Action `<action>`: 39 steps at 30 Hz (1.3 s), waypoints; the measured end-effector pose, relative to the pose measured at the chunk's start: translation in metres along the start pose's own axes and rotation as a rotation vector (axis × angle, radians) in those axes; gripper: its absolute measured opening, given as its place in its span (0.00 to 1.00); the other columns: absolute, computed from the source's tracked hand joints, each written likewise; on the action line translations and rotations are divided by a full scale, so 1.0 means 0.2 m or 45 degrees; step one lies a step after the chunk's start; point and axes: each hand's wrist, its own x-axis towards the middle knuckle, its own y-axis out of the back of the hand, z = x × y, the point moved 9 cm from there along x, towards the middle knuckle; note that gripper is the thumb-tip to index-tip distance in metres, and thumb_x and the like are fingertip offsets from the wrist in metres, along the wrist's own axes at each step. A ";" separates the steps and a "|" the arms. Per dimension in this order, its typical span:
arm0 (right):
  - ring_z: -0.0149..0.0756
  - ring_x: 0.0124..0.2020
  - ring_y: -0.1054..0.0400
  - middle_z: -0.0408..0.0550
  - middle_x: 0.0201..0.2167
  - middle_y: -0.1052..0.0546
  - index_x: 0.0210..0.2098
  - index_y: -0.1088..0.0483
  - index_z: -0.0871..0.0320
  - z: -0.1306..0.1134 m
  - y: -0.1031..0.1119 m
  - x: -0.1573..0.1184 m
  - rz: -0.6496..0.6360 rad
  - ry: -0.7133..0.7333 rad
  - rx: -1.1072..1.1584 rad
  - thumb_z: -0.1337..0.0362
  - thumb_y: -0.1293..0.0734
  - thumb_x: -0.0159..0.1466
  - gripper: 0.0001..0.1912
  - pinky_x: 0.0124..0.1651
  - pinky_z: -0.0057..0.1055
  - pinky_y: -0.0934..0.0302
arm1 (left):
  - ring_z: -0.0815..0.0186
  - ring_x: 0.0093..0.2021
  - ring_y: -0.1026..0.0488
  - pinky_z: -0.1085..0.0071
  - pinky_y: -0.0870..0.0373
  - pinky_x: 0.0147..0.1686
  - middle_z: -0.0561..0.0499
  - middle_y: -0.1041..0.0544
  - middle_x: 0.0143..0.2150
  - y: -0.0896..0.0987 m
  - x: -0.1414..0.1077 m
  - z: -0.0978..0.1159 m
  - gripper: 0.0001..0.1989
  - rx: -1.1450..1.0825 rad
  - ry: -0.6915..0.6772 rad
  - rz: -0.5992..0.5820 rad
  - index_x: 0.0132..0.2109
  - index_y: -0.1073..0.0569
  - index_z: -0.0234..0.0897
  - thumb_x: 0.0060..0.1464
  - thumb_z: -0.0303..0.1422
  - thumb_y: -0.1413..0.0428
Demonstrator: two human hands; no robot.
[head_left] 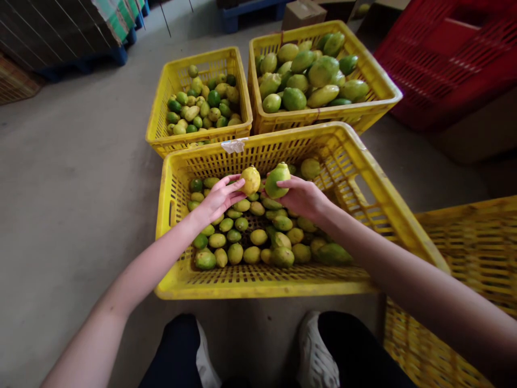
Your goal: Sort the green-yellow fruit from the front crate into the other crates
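Observation:
My left hand (223,197) is closed round a yellow lemon (251,180), thumb on its near side. Just to the right, my right hand (299,193) grips a larger green lemon (277,181) with a knobbly top. The two fruits are held side by side, slightly apart, above a wide yellow plastic crate (262,291). Inside that crate lie many green and yellow lemons (258,237) of mixed sizes, spread over its slatted bottom. My forearms hide part of the crate's right side.
Behind stand a yellow crate of small lemons (204,110) at left and another of large lemons (323,73) at right. Red crates (444,59) rise at the far right. More yellow crate (476,258) lies beside my right arm. Stacked goods on a blue pallet (117,55) stand back left.

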 end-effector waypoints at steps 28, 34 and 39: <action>0.39 0.35 0.26 0.44 0.31 0.21 0.34 0.25 0.55 0.00 0.04 -0.01 0.110 0.112 -0.250 0.61 0.21 0.42 0.20 0.39 0.32 0.30 | 0.69 0.35 0.24 0.69 0.29 0.45 0.49 0.22 0.37 -0.01 0.00 -0.02 0.11 0.015 0.013 -0.050 0.43 0.30 0.34 0.51 0.25 0.40; 0.36 0.34 0.26 0.44 0.32 0.21 0.34 0.27 0.56 0.01 0.06 0.00 0.123 0.073 -0.238 0.59 0.22 0.46 0.18 0.39 0.31 0.31 | 0.69 0.33 0.24 0.70 0.29 0.42 0.50 0.23 0.36 -0.02 -0.01 -0.01 0.11 0.023 0.039 -0.028 0.42 0.30 0.35 0.50 0.25 0.40; 0.33 0.30 0.28 0.43 0.29 0.22 0.30 0.29 0.56 0.03 0.06 0.01 0.117 0.041 -0.193 0.61 0.22 0.46 0.16 0.37 0.30 0.32 | 0.70 0.29 0.26 0.72 0.29 0.37 0.52 0.23 0.32 -0.02 -0.02 -0.02 0.06 0.020 0.114 0.044 0.39 0.30 0.35 0.53 0.24 0.46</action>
